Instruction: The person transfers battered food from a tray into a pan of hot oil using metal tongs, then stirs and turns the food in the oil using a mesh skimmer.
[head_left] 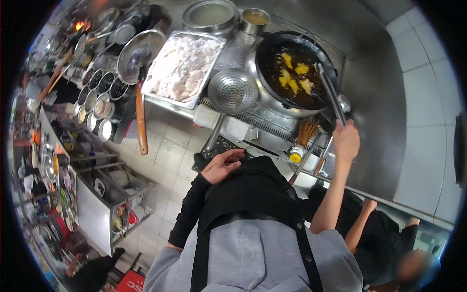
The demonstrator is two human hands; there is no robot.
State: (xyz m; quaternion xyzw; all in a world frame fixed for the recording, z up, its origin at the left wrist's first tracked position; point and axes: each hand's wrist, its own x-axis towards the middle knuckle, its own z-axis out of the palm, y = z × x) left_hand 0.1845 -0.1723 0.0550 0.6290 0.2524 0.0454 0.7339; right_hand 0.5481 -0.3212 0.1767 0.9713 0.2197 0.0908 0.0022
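Note:
My right hand is closed round the handle of a long metal ladle, whose far end is at the right side of a wok of dark oil. Several yellow battered pieces float in the oil. My left hand rests near the top of my black apron, holding nothing, its fingers partly spread. Beyond it lies a round perforated skimmer, its handle pointing towards that hand. Left of the skimmer, a metal tray holds pale, floury pieces.
A large pot and a small metal pot stand behind. Seasoning containers and a wooden-handled strainer are left. A yellow-lidded jar stands below the wok. Another person is close on the right.

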